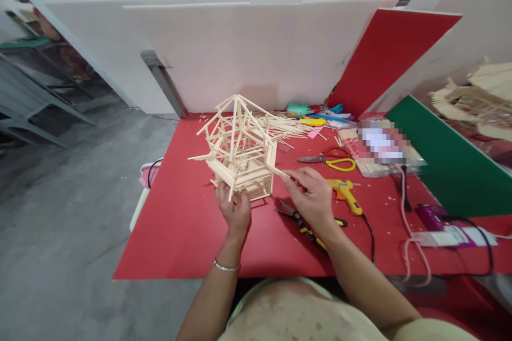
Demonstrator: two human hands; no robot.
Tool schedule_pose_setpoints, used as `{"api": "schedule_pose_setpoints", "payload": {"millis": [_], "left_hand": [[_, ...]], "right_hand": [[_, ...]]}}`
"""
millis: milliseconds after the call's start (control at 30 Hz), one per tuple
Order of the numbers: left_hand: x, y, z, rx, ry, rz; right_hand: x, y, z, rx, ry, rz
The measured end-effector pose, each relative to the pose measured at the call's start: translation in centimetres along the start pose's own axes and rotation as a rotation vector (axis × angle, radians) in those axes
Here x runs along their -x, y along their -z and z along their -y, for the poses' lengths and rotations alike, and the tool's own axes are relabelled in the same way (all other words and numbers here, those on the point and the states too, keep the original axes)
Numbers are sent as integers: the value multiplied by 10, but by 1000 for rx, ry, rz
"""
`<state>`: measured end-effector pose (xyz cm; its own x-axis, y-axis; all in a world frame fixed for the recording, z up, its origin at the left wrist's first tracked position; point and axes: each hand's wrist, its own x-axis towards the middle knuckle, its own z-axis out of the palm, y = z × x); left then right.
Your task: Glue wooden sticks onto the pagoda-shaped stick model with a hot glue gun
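Note:
A small pavilion-like model built of thin pale wooden sticks stands on the red table, its peaked roof frame open between the ribs. My left hand grips its lower front edge, thumb and fingers closed around the sticks. At the model's right corner, my right hand pinches the end of a wooden stick that juts out from the roof edge. Whether that stick is fixed to the model I cannot tell. Black-and-yellow cutters lie partly beneath my right wrist.
Beyond my right hand lie a yellow glue gun and yellow-handled scissors. Loose sticks are heaped behind the model. Farther right are a phone, cables and a power strip. White boards stand along the back.

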<state>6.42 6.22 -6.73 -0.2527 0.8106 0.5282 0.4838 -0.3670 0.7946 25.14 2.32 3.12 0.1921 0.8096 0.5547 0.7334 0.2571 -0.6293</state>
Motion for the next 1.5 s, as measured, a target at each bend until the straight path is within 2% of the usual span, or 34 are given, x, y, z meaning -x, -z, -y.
{"api": "schedule_pose_setpoints", "payload": {"millis": [100,467,733,933,1233,1500], "left_hand": [[-1,0,-2,26,-35,-59],[-2,-2,-2,62,-45,-88],[-2,-1,-1,53,-59,-66],[-1,0,0,45,-61,-51],[-3,2,-3,52,-46,-28],[-4,4,-4,42,-34,-13]], "right_hand": [[0,-1,0,-9,8,-16],[-2,-2,-5,-14,111,-59],[-3,0,-4,48,159,-59],[-8,-5,3,100,110,-5],[-17,-18,7,105,88,-42],[-18,-21,3,65,129,-50]]}}
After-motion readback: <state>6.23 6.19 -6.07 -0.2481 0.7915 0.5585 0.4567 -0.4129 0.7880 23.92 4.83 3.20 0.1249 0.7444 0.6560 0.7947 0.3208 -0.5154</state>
